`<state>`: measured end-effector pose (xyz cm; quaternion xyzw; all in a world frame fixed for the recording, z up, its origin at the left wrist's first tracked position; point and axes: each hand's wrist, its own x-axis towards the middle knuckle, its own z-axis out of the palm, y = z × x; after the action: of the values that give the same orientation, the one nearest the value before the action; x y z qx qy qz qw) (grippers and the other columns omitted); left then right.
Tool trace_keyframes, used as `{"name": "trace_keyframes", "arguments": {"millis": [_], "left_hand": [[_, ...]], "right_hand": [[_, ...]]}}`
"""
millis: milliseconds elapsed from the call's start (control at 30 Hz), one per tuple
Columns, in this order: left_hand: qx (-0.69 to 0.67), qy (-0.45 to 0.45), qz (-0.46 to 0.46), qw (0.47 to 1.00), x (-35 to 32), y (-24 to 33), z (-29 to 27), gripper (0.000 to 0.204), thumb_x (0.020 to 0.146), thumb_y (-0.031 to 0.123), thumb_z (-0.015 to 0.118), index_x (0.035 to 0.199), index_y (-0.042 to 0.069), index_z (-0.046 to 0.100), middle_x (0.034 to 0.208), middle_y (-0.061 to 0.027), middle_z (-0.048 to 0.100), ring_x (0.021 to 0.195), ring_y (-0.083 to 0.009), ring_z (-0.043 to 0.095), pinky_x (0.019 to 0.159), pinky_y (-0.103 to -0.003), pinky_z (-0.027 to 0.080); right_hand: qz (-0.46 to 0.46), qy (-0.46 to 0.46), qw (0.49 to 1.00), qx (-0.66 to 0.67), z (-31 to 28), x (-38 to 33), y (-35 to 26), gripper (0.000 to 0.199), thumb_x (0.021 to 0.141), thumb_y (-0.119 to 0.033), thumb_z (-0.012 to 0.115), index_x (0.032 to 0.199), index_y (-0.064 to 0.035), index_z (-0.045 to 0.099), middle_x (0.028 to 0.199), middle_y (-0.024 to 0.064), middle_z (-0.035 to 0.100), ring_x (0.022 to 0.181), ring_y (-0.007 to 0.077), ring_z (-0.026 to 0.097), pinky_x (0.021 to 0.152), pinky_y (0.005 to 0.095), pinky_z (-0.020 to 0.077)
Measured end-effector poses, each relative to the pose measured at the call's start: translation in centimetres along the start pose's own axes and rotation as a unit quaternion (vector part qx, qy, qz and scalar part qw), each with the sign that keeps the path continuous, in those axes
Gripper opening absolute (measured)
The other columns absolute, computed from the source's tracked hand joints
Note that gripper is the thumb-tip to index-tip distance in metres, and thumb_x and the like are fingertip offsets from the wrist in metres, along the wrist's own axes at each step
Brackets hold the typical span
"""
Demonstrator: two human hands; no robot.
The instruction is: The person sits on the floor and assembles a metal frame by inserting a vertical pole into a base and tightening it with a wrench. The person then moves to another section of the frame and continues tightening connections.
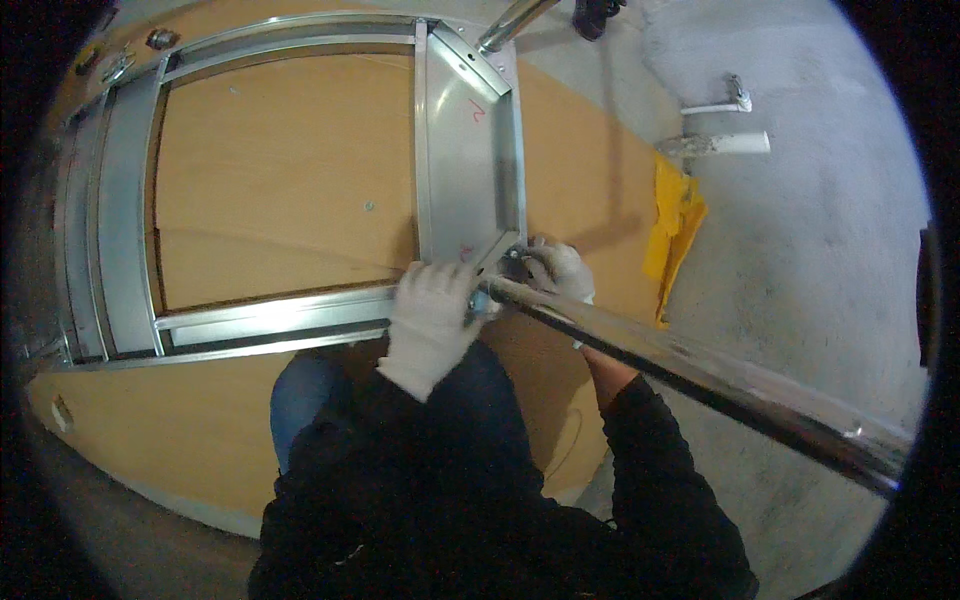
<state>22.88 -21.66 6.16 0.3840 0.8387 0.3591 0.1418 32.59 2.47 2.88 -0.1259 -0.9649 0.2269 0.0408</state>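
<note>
A silvery metal frame point(285, 316) lies flat, with a sheet-metal panel point(465, 150) across its right end. From the near right corner a shiny round metal tube point(700, 378) runs out toward the lower right. My left hand point(428, 325), in a white glove, is closed over the frame's near rail beside that corner, with the thumb side close to the tube's end. On the far side of the tube, my gloved right hand point(560, 268) has its fingers bent in at the corner by a bolt-like fitting point(514, 254). Whatever they pinch is hidden.
Brown cardboard point(285, 180) spreads beneath the frame over a grey floor point(800, 260). Another metal tube point(515, 25) leaves the far right corner. A yellow plastic piece point(675, 230) and a white pipe point(735, 144) are to the right. Small metal parts point(162, 38) sit at far left.
</note>
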Motion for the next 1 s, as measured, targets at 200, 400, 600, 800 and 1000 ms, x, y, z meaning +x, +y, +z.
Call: {"name": "trace_keyframes", "arguments": {"millis": [200,400,600,800,1000], "left_hand": [[0.087,-0.12,0.041,0.988,0.2,-2.7,4.9,0.061,0.07,0.033,0.073,0.121,0.006,0.051,0.087,-0.0082,0.061,0.092,-0.0236,0.058,0.108,-0.052,0.024],[0.071,-0.119,0.052,0.989,1.3,-3.0,4.8,0.055,0.069,0.033,0.074,0.113,0.005,0.056,0.082,-0.0076,0.061,0.088,-0.0229,0.059,0.109,-0.051,0.023],[0.062,-0.101,0.05,0.992,1.4,-3.1,4.9,0.05,0.069,0.033,0.074,0.107,0.006,0.058,0.082,-0.008,0.061,0.087,-0.023,0.059,0.109,-0.05,0.023],[0.059,-0.088,0.048,0.993,1.6,-3.0,4.4,0.04,0.069,0.023,0.07,0.106,0.008,0.063,0.077,-0.0042,0.06,0.083,-0.0213,0.058,0.112,-0.047,0.019],[0.075,-0.079,0.054,0.993,1.4,-3.1,4.7,0.039,0.07,0.023,0.069,0.105,0.008,0.063,0.077,-0.0037,0.059,0.084,-0.0208,0.058,0.111,-0.047,0.02]], "right_hand": [[-0.099,-0.03,0.986,-0.131,-0.2,1.0,-0.2,0.021,0.07,-0.02,0.072,0.091,-0.015,0.068,0.085,0.0075,0.064,0.068,0.0277,0.054,0.063,0.0371,0.0463],[-0.101,0.007,0.989,-0.105,-0.3,1.3,0.0,0.024,0.068,-0.018,0.074,0.092,-0.017,0.069,0.089,0.005,0.064,0.07,0.0274,0.055,0.062,0.0362,0.0471],[-0.088,-0.023,0.99,-0.107,-0.6,1.8,-0.3,0.025,0.067,-0.014,0.075,0.091,-0.0128,0.068,0.085,0.0073,0.064,0.074,0.0278,0.059,0.064,0.0364,0.0484],[-0.068,-0.05,0.994,-0.073,-0.9,2.1,-0.9,0.021,0.07,-0.011,0.073,0.09,-0.01,0.066,0.081,0.0096,0.065,0.073,0.0281,0.063,0.064,0.0367,0.0497],[-0.099,-0.092,0.984,-0.114,-1.3,2.9,-1.4,0.019,0.072,-0.01,0.071,0.09,-0.0104,0.065,0.084,0.0085,0.065,0.071,0.0265,0.063,0.059,0.0352,0.0505]]}}
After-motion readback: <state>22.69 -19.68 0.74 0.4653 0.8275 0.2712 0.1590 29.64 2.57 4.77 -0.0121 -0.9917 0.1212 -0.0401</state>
